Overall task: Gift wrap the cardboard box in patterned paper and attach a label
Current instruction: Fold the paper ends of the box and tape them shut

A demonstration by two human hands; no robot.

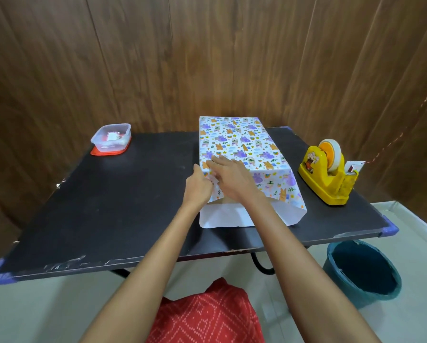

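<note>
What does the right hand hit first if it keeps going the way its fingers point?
The right hand points away and left, already resting on the near-left top edge of the wrapped box. Pushed on, it would likely slide off that corner over bare table, roughly toward the plastic container, though depth is unclear.

Hidden, cropped and unreadable parts

Cardboard box (226,199) almost wholly covered by patterned paper (242,144), only a brown sliver showing at the open near end between the wrists. Left hand (198,185) fingertips tucked behind the paper fold at the box's 7 o'clock corner, grip unclear. Right hand (229,175) palm down, covering the near-left top edge. Contents of clear container (111,137) at 10 o'clock too small to identify. Small card (351,167) at 3 o'clock half hidden behind tape dispenser (327,169), print unreadable. Table (108,206) legs mostly concealed beneath the top. Both forearms and red patterned garment (205,315) cut off by the bottom edge.
</note>
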